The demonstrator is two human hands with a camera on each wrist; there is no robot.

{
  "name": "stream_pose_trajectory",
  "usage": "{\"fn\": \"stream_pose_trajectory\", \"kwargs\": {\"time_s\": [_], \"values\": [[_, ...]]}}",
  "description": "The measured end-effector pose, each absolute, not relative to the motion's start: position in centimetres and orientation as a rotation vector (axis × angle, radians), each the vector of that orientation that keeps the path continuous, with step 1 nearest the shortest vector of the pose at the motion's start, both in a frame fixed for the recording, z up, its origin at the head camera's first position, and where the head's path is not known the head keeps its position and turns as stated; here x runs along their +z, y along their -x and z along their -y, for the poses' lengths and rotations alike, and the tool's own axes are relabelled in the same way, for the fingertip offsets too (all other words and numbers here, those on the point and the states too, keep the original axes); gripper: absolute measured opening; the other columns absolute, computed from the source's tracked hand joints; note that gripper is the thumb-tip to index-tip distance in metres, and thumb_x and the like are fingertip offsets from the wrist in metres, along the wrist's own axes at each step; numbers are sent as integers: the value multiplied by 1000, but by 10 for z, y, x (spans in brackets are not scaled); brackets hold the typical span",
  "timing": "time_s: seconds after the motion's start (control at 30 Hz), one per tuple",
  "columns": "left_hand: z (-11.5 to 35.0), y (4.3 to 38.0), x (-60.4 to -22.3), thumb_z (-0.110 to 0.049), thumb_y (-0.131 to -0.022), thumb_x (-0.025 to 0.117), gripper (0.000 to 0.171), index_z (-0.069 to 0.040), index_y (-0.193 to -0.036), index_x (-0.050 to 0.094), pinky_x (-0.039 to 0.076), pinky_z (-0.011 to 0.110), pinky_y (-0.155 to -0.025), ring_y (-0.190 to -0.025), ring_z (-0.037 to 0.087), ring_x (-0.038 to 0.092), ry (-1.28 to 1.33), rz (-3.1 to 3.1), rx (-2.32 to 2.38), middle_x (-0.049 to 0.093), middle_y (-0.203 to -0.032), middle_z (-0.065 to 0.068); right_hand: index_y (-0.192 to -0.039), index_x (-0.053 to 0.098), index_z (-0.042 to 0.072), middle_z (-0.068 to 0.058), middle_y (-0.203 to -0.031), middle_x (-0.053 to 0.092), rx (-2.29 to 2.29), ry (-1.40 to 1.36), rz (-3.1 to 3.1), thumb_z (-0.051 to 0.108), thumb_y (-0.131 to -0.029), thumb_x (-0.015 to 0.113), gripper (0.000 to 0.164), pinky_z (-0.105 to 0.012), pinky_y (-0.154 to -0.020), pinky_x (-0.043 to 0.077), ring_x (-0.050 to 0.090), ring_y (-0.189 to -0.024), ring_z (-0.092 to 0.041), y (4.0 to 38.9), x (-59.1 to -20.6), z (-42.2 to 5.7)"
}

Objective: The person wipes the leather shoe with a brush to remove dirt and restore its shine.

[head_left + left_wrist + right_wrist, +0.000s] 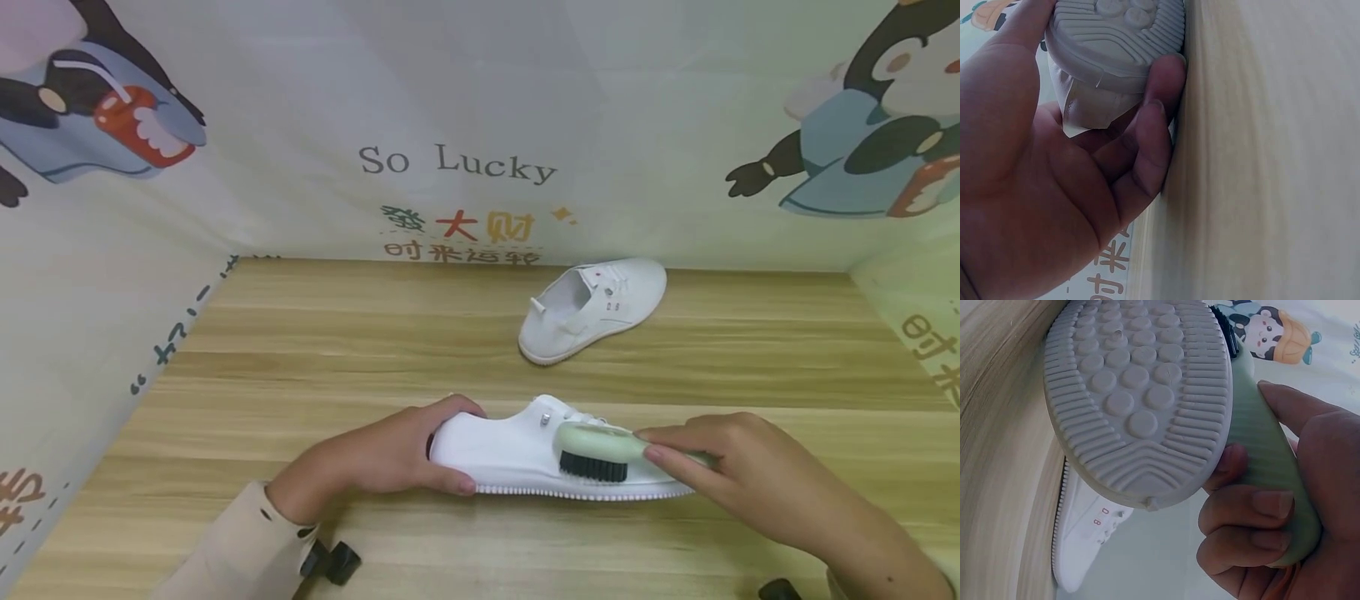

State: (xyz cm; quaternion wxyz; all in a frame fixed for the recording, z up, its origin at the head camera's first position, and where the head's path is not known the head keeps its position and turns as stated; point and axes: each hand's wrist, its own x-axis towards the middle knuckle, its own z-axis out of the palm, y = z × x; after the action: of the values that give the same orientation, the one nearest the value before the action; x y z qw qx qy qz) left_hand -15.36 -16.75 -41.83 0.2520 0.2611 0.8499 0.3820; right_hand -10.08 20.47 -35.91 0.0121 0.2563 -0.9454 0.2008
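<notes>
White low-top sneaker (491, 450) is held tipped on its side, toe to R, ridged & studded sole (1138, 394) facing sideways. Lt.-green shoe brush (600, 442) w/ blk bristles (592, 467) is held vs. forefoot's upturned side, handle to R.

The back sheet (465, 100) is showing "So Lucky", and "發大财" and "时来运转" are running in lines beneath it. The right panel (911, 287) is displaying "时来" in brown. The far white shoe (636, 292) is bearing tiny red characters, seemingly "D B". The left panel's (105, 283) slanted writing is proving unreadable.

Head view softly bright; both wrist views dimmer, shadowed
</notes>
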Motion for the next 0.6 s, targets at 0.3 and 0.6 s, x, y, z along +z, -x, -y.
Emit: {"fn": "stream_pose_trajectory", "kwargs": {"time_s": [0.3,0.6], "values": [[168,154,-419,-48,-79,82,66,-33,-133,48,45,33,-89,-99,13,59,-714,-2306,1038,63,-114,-5,-111,76,32,16,-104,74,642,-800,2947,38,-95,67,20,-31,-75,56,65,-93,3,101,-359,-205],[167,154,-419,-47,-80,82,66,-31,-134,48,45,34,-88,-98,14,59,-735,-2311,1039,63,-114,-2,-111,76,33,17,-103,74,630,-791,2947,39,-95,67,19,-31,-75,55,63,-90,5,100,-358,-204]]}}
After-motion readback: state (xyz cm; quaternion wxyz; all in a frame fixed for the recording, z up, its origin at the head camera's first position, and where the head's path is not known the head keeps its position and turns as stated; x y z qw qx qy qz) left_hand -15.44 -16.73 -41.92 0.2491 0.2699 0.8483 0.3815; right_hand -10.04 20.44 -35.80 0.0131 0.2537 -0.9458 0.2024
